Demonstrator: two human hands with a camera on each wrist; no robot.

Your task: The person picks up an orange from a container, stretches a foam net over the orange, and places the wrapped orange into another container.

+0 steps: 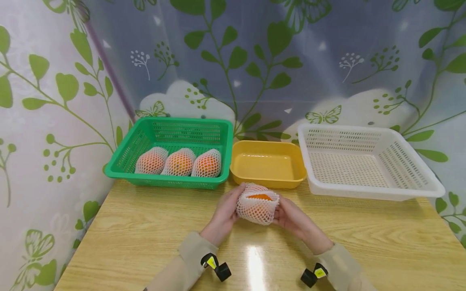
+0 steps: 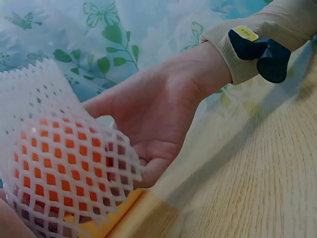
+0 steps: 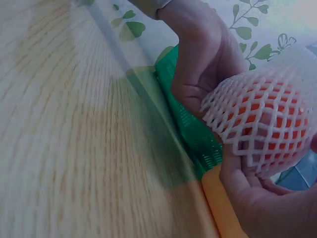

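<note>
An orange-red fruit in a white foam net is held above the table between both hands. The net's frilled opening gapes toward me, and bare orange-red skin shows through it. My left hand grips the left side of the netted fruit. From the right side, my right hand holds it too, its fingers partly hidden behind the net. Both wrist views show the net stretched round the fruit, with loose mesh at one end. Beyond the hands, a yellow basin stands close to the fruit.
At the back left, a green basket holds three netted fruits in a row. A white basket sits at the back right. A patterned curtain hangs behind the wooden table.
</note>
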